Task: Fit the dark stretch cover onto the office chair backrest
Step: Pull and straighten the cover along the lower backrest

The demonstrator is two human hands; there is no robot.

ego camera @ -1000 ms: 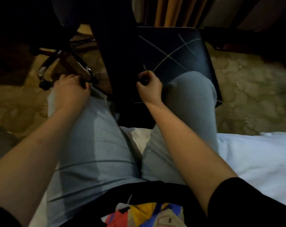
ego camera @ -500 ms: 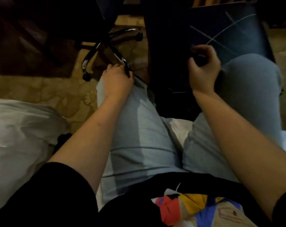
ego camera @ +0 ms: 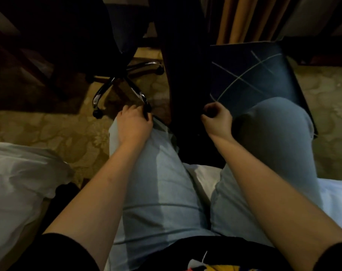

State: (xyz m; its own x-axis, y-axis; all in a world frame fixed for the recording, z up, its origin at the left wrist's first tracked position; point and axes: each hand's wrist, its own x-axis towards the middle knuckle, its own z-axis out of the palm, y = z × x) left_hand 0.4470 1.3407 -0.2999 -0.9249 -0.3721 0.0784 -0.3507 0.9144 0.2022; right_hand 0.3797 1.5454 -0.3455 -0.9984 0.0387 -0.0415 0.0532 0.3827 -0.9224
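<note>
The dark stretch cover (ego camera: 185,79) runs as a tall dark band from between my knees up to the top of the view. In this dim light I cannot tell it apart from the backrest beneath it. My left hand (ego camera: 134,123) rests on my left knee with its fingers curled over the cover's lower left edge. My right hand (ego camera: 217,119) is fisted on the lower right edge, beside my right knee. The office chair (ego camera: 115,45) stands at the upper left, its chrome star base (ego camera: 117,85) on castors.
A dark square cushion with pale crossing lines (ego camera: 252,75) lies behind my right knee. White bedding (ego camera: 19,182) lies left and right of my legs. Patterned carpet (ego camera: 48,133) covers the floor. Orange curtains (ego camera: 242,18) hang at the back.
Only the view has swung left and back. Both hands keep the same grip on the cover's lower edge at my knees.
</note>
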